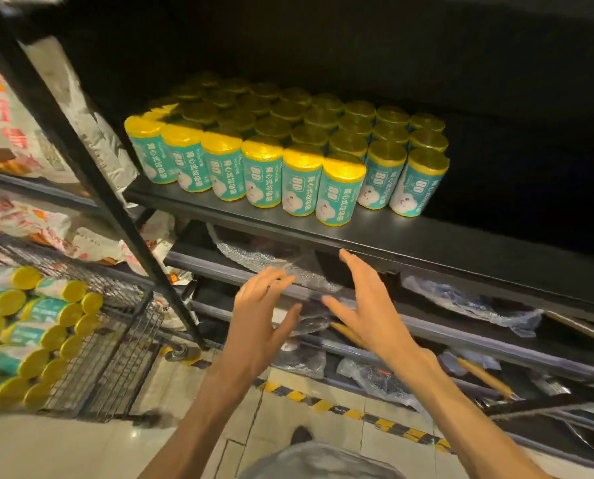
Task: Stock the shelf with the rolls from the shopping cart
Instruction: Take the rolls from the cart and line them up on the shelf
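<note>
Both hands, left hand (pixel 261 316) and right hand (pixel 368 305), hang empty and spread below the stocked shelf (pixel 427 236); next, probably reach left for rolls (pixel 29 326) in the cart (pixel 116 357).

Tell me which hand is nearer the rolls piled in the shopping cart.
Left. The left hand hangs open in front of the lower shelves, to the right of the rolls in the cart. The right hand, also open, is farther right, just under the stocked shelf's edge.

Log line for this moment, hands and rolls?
left hand: open, empty | right hand: open, empty | shelf rolls: upright in rows | cart rolls: piled, waiting
</note>
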